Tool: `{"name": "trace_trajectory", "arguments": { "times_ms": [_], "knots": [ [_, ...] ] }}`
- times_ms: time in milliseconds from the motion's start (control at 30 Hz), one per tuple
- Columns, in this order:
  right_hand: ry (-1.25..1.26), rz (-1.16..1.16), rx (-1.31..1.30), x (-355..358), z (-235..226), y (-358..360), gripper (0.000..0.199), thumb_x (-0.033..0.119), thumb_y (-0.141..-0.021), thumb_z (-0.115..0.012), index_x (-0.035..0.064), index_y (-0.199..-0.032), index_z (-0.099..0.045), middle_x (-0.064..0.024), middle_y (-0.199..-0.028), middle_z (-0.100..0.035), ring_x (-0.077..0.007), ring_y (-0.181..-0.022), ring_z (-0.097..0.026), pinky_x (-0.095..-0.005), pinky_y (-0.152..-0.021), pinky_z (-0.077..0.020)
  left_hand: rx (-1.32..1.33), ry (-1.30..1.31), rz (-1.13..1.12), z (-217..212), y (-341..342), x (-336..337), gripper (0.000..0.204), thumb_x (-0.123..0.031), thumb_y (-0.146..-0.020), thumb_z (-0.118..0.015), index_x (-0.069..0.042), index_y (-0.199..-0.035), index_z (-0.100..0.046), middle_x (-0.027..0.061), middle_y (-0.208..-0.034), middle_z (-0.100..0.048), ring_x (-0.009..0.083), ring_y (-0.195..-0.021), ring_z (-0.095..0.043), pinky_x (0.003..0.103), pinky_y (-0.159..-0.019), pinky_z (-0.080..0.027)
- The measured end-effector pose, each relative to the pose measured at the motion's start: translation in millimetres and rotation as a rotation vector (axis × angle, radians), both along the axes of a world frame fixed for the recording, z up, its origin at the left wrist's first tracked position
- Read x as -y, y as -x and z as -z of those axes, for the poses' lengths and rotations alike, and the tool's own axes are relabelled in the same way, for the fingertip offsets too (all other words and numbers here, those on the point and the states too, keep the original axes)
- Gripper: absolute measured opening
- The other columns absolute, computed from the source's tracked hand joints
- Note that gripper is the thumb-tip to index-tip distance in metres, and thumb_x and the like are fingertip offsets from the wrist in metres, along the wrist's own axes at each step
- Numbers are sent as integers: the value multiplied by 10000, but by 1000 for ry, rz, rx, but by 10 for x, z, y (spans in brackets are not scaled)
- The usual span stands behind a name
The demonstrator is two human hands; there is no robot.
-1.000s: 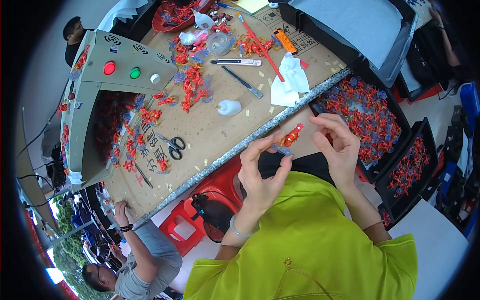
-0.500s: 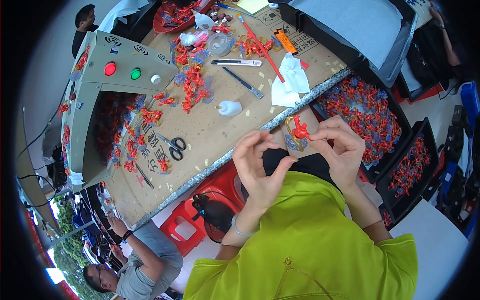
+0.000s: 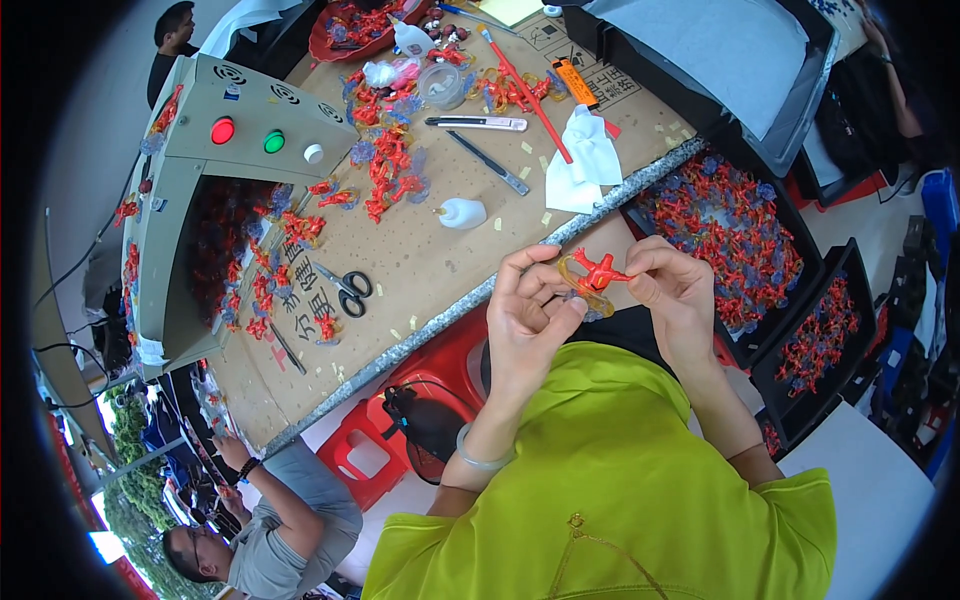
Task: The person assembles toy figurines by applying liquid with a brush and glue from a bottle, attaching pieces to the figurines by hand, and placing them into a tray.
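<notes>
Between my two hands is a small red figurine (image 3: 600,272) with clear yellowish and bluish parts. My right hand (image 3: 677,290) pinches a thin red end of it between thumb and fingertips. The thumb and fingers of my left hand (image 3: 535,315) close on the clear part at its other side. Both hands are held in front of my lap, just off the table's stone edge (image 3: 470,303). Closest to them on the table are a white squeeze bottle (image 3: 461,213) and a crumpled white cloth (image 3: 583,165).
A beige machine (image 3: 240,130) with red and green buttons stands left, figurines inside it. Scissors (image 3: 352,291), a box cutter (image 3: 476,123) and a red brush (image 3: 525,95) lie on the table. Black trays (image 3: 765,345) of red figurines are at right. Another person (image 3: 290,520) sits at lower left.
My left hand has moved right and closed on the figurine from its open pose. The figurine has turned in my right hand, which has shifted slightly left.
</notes>
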State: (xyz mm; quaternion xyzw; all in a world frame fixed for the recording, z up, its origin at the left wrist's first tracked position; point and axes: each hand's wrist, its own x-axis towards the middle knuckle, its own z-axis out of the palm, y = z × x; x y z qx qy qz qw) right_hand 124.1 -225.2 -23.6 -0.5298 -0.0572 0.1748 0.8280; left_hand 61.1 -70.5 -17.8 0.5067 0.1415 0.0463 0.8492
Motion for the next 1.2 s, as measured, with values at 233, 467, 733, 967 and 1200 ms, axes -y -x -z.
{"name": "trace_trajectory", "arguments": {
  "times_ms": [233, 467, 733, 967, 1200],
  "knots": [
    [29, -9, 18, -25, 15, 6, 86, 6, -783, -688, -17, -850, -641, -62, -891, -558, -128, -839, -513, -241, -762, -390, -11, -44, -44, -91, -16, 43, 491, 132, -779, -584, 15, -1214, -390, 50, -971, -549, 107, -929, -570, 232, -796, -484],
    [60, -11, 29, -40, 87, 10, 89, -27, -779, -678, -40, -864, -657, -65, -901, -567, -121, -835, -549, -237, -749, -435, 29, -174, -107, -63, 1, 55, 491, 115, -763, -598, 17, -1201, -398, 43, -918, -544, 104, -878, -576, 237, -787, -474],
    [75, -6, 57, -11, 60, -45, 81, -29, -785, -670, -48, -863, -656, -70, -898, -580, -124, -832, -556, -241, -755, -438, 28, -191, -105, -79, -49, 79, 492, 116, -758, -600, 14, -1197, -404, 42, -914, -546, 103, -860, -577, 237, -782, -474],
    [147, -35, 128, -52, -13, -23, 87, -30, -754, -678, -13, -839, -675, -67, -869, -621, -113, -808, -568, -234, -729, -444, -47, -183, -121, -77, 58, 50, 498, 141, -781, -564, 14, -1222, -371, 90, -980, -580, 153, -943, -592, 252, -820, -484],
    [465, 105, 512, 216, -216, -25, 115, 8, -736, -709, 4, -845, -671, -72, -782, -638, -173, -735, -589, -285, -659, -451, -37, -116, 5, -62, -54, 147, 471, 124, -788, -552, 10, -1211, -379, 84, -940, -586, 149, -888, -600, 224, -752, -469]
  ]
}}
